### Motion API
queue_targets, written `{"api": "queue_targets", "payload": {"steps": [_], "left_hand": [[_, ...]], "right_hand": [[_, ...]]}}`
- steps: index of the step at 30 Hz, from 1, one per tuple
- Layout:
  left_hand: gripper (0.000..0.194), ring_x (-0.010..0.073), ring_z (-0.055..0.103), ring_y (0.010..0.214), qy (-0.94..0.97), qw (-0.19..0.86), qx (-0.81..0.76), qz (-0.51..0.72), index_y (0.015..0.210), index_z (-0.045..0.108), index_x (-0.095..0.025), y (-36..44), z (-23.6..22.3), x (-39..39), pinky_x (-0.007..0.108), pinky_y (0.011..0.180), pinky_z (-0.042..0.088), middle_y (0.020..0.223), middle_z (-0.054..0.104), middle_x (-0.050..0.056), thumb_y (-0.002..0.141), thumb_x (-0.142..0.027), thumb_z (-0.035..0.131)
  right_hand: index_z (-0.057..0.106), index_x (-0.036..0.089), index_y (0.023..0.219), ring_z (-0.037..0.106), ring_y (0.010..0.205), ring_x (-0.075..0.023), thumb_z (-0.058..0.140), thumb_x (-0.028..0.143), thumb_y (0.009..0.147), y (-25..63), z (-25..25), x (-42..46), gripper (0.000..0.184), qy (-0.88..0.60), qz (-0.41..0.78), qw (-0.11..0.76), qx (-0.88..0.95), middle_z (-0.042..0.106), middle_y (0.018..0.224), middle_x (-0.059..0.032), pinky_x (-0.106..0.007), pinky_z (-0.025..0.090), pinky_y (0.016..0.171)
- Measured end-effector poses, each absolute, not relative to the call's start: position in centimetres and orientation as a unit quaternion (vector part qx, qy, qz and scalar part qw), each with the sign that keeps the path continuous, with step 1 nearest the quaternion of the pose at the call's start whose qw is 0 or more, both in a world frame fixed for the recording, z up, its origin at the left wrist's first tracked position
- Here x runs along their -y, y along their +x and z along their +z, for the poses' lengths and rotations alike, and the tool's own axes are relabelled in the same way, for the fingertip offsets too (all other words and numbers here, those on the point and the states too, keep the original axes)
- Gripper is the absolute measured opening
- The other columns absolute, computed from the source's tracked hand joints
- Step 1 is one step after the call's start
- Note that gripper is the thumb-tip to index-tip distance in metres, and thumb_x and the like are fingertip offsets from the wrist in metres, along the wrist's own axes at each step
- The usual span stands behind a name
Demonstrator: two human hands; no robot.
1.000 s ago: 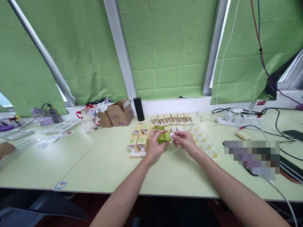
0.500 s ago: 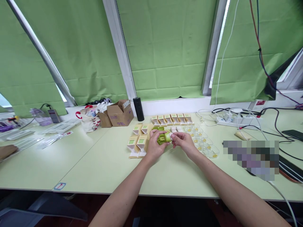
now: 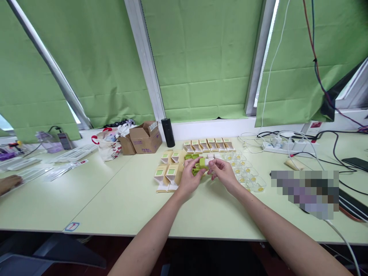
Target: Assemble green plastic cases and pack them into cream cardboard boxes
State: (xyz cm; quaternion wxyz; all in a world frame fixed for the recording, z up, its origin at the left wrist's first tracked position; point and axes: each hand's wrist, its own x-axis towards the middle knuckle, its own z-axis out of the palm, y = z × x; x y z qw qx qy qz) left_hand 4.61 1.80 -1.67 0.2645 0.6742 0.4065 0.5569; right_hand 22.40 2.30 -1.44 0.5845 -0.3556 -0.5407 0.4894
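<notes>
The left hand grips a small green case, and the right fingertips close on a white block at its right end; whether it is partly inside, I cannot tell. Both lie between 4 cardboard holders left and clear trays right. The case looks light, stiff, perhaps slick, best held by its long sides.

Both forearms angle inward — hands close together, fingers bent.
</notes>
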Motion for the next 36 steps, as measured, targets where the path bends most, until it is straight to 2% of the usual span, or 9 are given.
{"api": "queue_targets", "payload": {"steps": [4,7,10,13,18,24,28,32,36], "left_hand": [[0.066,0.0253,0.068,0.111,0.639,0.412,-0.333,0.557,0.140,0.066,-0.020,4.6,-1.7,-2.5,0.038,0.098,0.055,0.128,0.070,0.013,0.087,-0.057,0.080],[0.076,0.0232,0.070,0.108,0.604,0.481,-0.297,0.563,0.142,0.061,-0.022,4.7,-1.6,-2.6,0.033,0.090,0.056,0.122,0.074,0.012,0.081,-0.063,0.084],[0.072,0.0154,0.067,0.083,0.573,0.529,-0.285,0.557,0.133,0.064,-0.023,4.7,-1.7,-2.5,0.027,0.076,0.054,0.107,0.074,0.007,0.078,-0.063,0.088],[0.067,0.0121,0.062,0.074,0.555,0.572,-0.266,0.542,0.125,0.067,-0.021,4.7,-1.8,-2.4,0.025,0.069,0.051,0.100,0.072,0.004,0.077,-0.062,0.089],[0.064,0.0120,0.060,0.071,0.570,0.554,-0.279,0.538,0.122,0.071,-0.020,4.9,-1.6,-2.4,0.025,0.065,0.050,0.092,0.068,0.003,0.079,-0.065,0.085],[0.065,0.0099,0.056,0.066,0.612,0.477,-0.306,0.551,0.128,0.075,-0.017,4.8,-0.7,-1.8,0.025,0.064,0.050,0.091,0.072,0.004,0.084,-0.065,0.081],[0.064,0.0129,0.064,0.074,0.621,0.461,-0.303,0.557,0.137,0.072,-0.019,4.7,-0.4,-1.3,0.027,0.069,0.054,0.111,0.077,0.009,0.088,-0.059,0.079],[0.064,0.0238,0.073,0.106,0.630,0.468,-0.281,0.553,0.139,0.070,-0.020,4.7,-0.7,-1.3,0.031,0.083,0.060,0.133,0.073,0.014,0.089,-0.057,0.079],[0.063,0.0301,0.067,0.129,0.643,0.462,-0.264,0.550,0.146,0.064,-0.019,4.9,-1.4,-1.4,0.036,0.099,0.060,0.144,0.068,0.016,0.094,-0.053,0.076]], "right_hand": [[0.077,0.020,0.085,0.066,0.069,-0.0189,0.074,0.073,0.085,22.7,-1.2,-2.0,0.053,-0.355,0.438,0.584,0.584,0.075,0.084,-0.0093,-0.027,0.051,0.050],[0.078,0.022,0.104,0.065,0.074,-0.0197,0.077,0.061,0.087,23.0,-0.9,-1.4,0.042,-0.372,0.361,0.600,0.610,0.076,0.096,-0.0094,-0.029,0.054,0.056],[0.073,0.029,0.127,0.067,0.082,-0.0198,0.081,0.045,0.087,23.2,-0.5,-0.7,0.044,-0.338,0.296,0.612,0.651,0.072,0.127,-0.0097,-0.032,0.058,0.065],[0.073,0.034,0.134,0.069,0.086,-0.0217,0.081,0.036,0.086,23.3,-0.5,-0.3,0.049,-0.303,0.269,0.601,0.689,0.067,0.144,-0.0094,-0.036,0.060,0.068],[0.076,0.036,0.132,0.071,0.115,-0.0324,0.078,0.031,0.091,23.2,-1.2,-0.6,0.042,-0.298,0.239,0.576,0.722,0.072,0.141,-0.0080,-0.038,0.060,0.072],[0.075,0.035,0.135,0.066,0.133,-0.0348,0.076,0.030,0.093,23.1,-1.8,-0.9,0.042,-0.296,0.217,0.590,0.719,0.072,0.142,-0.0066,-0.044,0.066,0.079],[0.073,0.035,0.137,0.067,0.133,-0.0340,0.074,0.029,0.095,23.1,-1.9,-0.9,0.042,-0.299,0.191,0.587,0.728,0.071,0.144,-0.0068,-0.045,0.068,0.082],[0.073,0.033,0.138,0.070,0.130,-0.0320,0.070,0.027,0.098,23.1,-2.0,-0.9,0.040,-0.297,0.142,0.578,0.747,0.072,0.142,-0.0075,-0.044,0.070,0.084],[0.070,0.029,0.141,0.072,0.127,-0.0291,0.066,0.025,0.102,23.0,-2.4,-1.2,0.040,-0.286,0.043,0.572,0.767,0.073,0.141,-0.0093,-0.044,0.070,0.091]]}}
